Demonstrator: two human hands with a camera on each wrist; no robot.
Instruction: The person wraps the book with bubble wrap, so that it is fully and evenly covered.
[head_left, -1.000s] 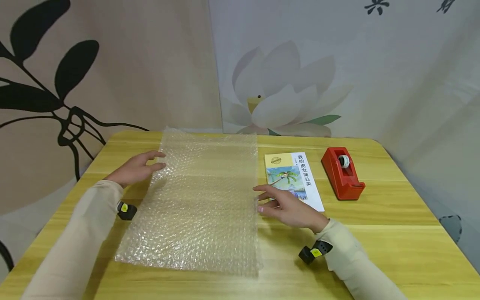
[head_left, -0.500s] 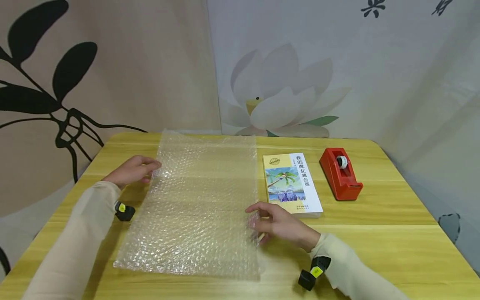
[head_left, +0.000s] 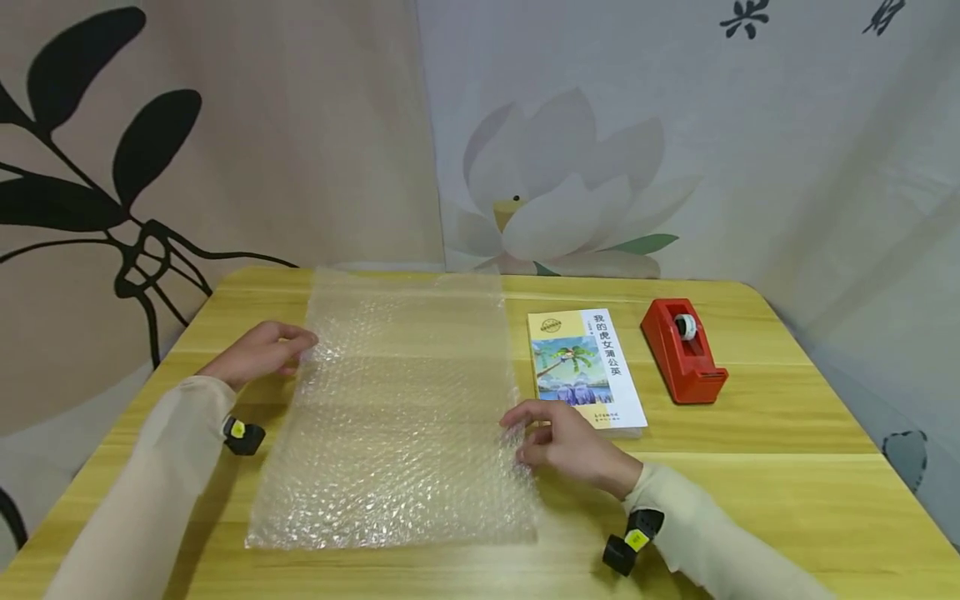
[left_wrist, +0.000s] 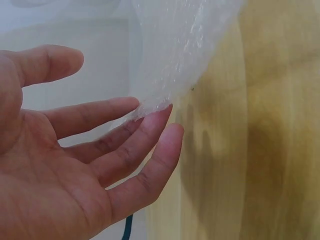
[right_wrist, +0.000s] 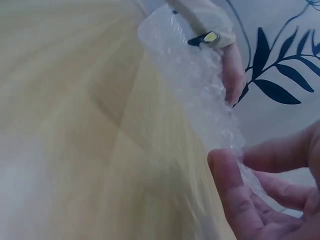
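Observation:
A clear bubble wrap sheet lies spread between my two hands. At its left edge is my left hand, its fingertips touching the wrap; in the left wrist view the thumb stands apart from them. My right hand pinches the right edge of the sheet. In the right wrist view that hand's thumb is on one side of the wrap and a finger on the other. Just behind the right hand a paperback book with a palm tree picture rests on the table.
A red tape dispenser with a small white roll stands right of the book. Under everything is a yellow wood-grain table. Printed curtains hang behind it. A black wrist camera sits on the left cuff, another on the right.
The sheet has turned slightly: its near end shifted right, its far end left. My right hand came down off the book and took the right edge. The left hand moved slightly nearer.

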